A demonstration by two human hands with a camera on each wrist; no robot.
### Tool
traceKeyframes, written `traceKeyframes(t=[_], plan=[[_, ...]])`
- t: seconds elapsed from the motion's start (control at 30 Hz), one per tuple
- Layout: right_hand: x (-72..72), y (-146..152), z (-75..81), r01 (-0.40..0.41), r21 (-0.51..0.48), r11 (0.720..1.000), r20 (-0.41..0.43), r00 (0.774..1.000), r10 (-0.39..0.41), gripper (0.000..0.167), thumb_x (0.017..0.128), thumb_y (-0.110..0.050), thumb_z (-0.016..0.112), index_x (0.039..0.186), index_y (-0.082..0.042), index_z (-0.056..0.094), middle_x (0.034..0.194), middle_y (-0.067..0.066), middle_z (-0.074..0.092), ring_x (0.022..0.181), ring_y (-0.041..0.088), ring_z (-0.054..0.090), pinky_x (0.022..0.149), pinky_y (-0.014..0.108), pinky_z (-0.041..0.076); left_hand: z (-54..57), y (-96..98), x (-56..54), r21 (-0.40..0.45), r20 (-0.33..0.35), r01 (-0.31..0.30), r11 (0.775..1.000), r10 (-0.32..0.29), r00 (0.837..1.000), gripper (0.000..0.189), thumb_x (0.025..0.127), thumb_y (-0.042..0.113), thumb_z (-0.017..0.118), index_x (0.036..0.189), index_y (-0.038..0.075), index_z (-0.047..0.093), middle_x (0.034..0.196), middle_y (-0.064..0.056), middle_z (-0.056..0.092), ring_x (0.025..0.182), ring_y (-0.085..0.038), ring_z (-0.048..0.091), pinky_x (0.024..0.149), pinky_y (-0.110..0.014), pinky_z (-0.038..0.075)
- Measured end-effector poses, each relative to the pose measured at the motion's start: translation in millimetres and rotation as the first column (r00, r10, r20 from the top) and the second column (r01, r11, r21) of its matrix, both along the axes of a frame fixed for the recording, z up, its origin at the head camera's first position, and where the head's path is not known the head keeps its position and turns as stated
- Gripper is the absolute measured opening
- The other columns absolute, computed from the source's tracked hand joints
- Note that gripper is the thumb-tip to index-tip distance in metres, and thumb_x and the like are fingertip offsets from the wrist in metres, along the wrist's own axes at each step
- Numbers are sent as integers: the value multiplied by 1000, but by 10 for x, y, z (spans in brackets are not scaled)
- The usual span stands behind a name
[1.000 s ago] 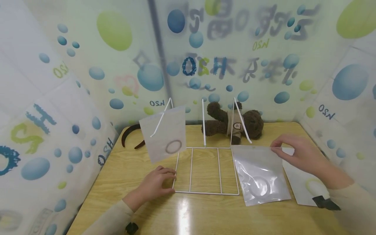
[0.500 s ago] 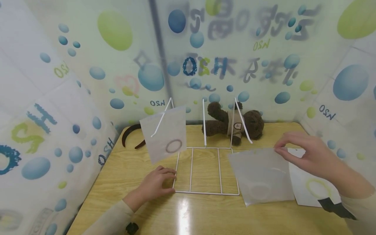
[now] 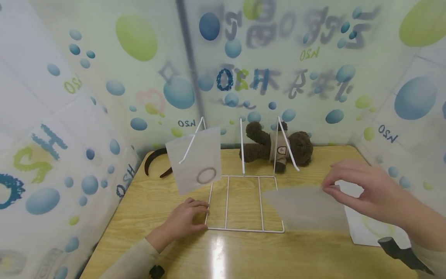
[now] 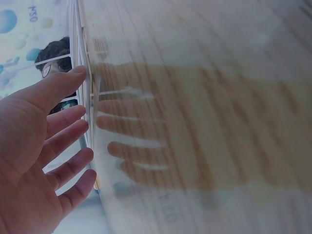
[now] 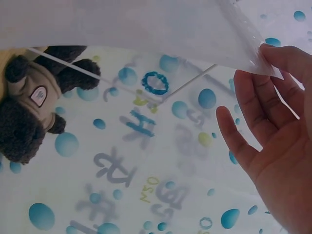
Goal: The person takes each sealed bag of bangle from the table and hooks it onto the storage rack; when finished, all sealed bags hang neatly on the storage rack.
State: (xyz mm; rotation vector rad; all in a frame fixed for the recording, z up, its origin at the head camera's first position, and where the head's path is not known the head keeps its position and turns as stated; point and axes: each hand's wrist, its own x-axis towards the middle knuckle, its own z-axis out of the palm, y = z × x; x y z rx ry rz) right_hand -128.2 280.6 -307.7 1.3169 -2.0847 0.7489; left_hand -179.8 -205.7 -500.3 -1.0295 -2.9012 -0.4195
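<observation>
My right hand (image 3: 376, 197) pinches the upper right corner of a translucent plastic bag (image 3: 308, 209), which is tilted and overlaps the right side of a white wire rack (image 3: 244, 230) in the head view. The right wrist view has the bag (image 5: 122, 24) between thumb and fingers of the right hand (image 5: 282, 131). My left hand (image 3: 182, 221) rests by the rack's left front corner with fingers loosely extended, as the left wrist view of that hand (image 4: 44, 146) also has it. Another bag (image 3: 195, 161), with a ring mark on it, hangs on the rack's left prong.
A white sheet-like pouch (image 3: 362, 228) with a yellowish ring lies on the wooden table (image 3: 251, 255) under the right arm. Behind the rack lies a brown teddy bear (image 3: 278, 147). A dark brown curved headband-like thing (image 3: 153, 159) lies at the back left.
My right hand has raised the plastic bag off the table and tilted it, its left corner shifting toward the rack. The left hand stays at the rack.
</observation>
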Motion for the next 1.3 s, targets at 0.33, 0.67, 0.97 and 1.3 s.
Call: traceKeyframes(t=[0.33, 0.67, 0.97, 1.3], plan=[[40, -329, 257, -94, -44, 995, -56, 994, 91, 22, 103, -27, 62, 94, -10, 74, 89, -6, 68, 88, 2, 56, 97, 15, 42, 13, 2, 8, 7, -6, 2, 1000, -2, 1000, 45, 82, 41, 86, 119, 19, 76, 136, 1, 68, 114, -20, 58, 95, -44, 55], [-49, -709, 469, -184, -65, 981, -94, 980, 178, 16, 101, -22, 66, 93, -10, 74, 88, -4, 68, 83, 9, 57, 93, 19, 45, -3, 3, 2, -7, 12, -13, 1000, 13, 1000, 46, 81, 44, 85, 120, 21, 75, 138, 3, 67, 116, -19, 57, 97, -44, 55], [-203, -921, 514, -143, 57, 988, -97, 984, 148, 13, 103, -24, 62, 97, -17, 72, 92, -10, 67, 84, 7, 55, 92, 23, 42, -5, 9, -3, 1, -33, 15, 1000, -15, 999, 42, 81, 41, 86, 116, 20, 76, 135, 2, 68, 113, -20, 59, 92, -42, 56], [-356, -976, 511, -100, 90, 991, 1, 995, 100, 3, 99, -18, 70, 98, -17, 72, 90, -11, 65, 80, 5, 51, 84, 25, 40, 3, 5, -1, -20, -21, 5, 1000, -5, 1000, 44, 81, 43, 85, 117, 21, 76, 136, 3, 68, 114, -20, 58, 93, -42, 55]])
